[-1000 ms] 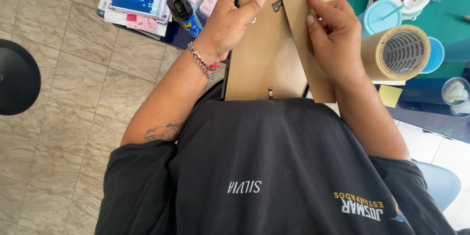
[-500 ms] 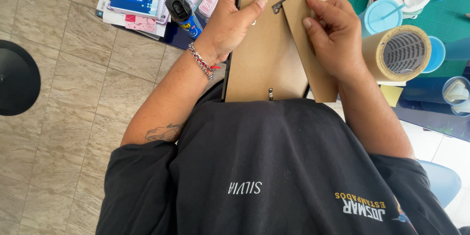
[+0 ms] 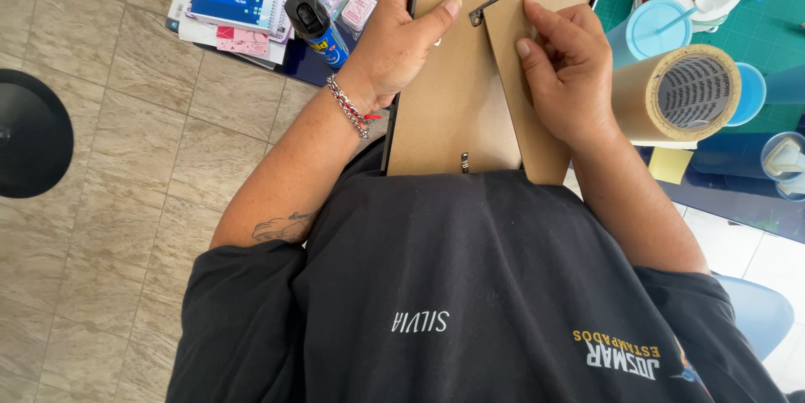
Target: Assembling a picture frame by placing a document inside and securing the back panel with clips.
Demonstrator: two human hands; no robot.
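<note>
Two hands are on the picture frame back (image 3: 457,109), which stands propped against our dark shirt (image 3: 470,286) with its brown board facing us. Our left hand (image 3: 394,51) clasps the frame's left edge, thumb laid across the board. Our right hand (image 3: 566,67) presses closed fingers on the hinged stand flap (image 3: 524,130). We judge we are seating that flap; it wants firm, even pressure while the left steadies. Tape roll (image 3: 679,93) lies just beside the right hand
</note>
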